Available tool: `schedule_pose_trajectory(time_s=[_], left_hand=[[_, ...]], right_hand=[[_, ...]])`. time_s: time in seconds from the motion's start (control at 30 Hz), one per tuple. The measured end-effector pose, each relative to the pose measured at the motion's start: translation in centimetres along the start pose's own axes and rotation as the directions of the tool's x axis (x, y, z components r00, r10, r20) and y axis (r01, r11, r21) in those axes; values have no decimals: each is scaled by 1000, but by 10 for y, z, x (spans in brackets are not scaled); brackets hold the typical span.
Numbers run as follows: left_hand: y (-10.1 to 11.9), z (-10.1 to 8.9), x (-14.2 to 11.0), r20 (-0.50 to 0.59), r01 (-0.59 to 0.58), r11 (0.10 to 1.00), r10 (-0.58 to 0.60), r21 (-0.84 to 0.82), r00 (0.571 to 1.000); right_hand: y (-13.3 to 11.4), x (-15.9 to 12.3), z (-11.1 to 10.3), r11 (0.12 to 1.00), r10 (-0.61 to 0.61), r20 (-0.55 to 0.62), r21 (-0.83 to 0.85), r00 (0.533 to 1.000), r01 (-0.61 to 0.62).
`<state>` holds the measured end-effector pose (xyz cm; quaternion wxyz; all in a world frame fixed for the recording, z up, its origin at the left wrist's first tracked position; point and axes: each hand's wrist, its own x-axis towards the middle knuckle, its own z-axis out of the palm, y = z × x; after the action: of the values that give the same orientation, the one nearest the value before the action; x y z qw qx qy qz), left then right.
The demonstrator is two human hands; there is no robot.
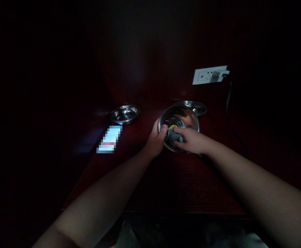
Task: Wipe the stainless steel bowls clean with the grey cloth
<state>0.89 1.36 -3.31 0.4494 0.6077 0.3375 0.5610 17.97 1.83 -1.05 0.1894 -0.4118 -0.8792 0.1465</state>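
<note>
A shiny metal bowl (179,111) is tilted toward me above the dark red table. My left hand (157,139) grips its left rim, the thumb over the edge and the other fingers hidden behind. Inside the bowl, my right hand (191,139) pinches a bunched grey cloth (175,137) against the inner surface. A yellow round spot (173,127) shows at the bowl's bottom, just above the cloth.
A shallow metal dish (125,114) stands at the back left, with a lit, pixelated phone (109,139) in front. Behind the bowl lies a round metal lid or plate (199,107). A wall socket (209,75) holds a plug, its dark cable (228,100) hanging down right.
</note>
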Motion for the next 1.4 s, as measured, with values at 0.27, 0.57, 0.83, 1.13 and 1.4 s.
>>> schedule_pose_trajectory(time_s=[0.27, 0.57, 0.83, 1.13, 1.4], left_hand=[[-1, 0, 0, -3, 16, 1000, -16, -27, 1000], [4, 1, -1, -1, 18, 1000, -18, 9, 1000], [4, -1, -1, -5, 18, 999, -18, 36, 1000], [5, -2, -2, -17, 50, 998, -49, 35, 999], [5, -4, -2, 8, 28, 998, -28, 54, 1000]], right_hand=[[0, 0, 0, 1000, 9, 2, -5, 1000, -9], [-1, 0, 2, 1000, -10, -2, -16, 1000, 10], [-5, -1, 1, 999, -32, 3, 43, 999, 32], [-6, 0, 0, 999, -33, 37, 7, 999, 33], [-5, -3, -8, 982, 46, 77, -187, 996, -31]])
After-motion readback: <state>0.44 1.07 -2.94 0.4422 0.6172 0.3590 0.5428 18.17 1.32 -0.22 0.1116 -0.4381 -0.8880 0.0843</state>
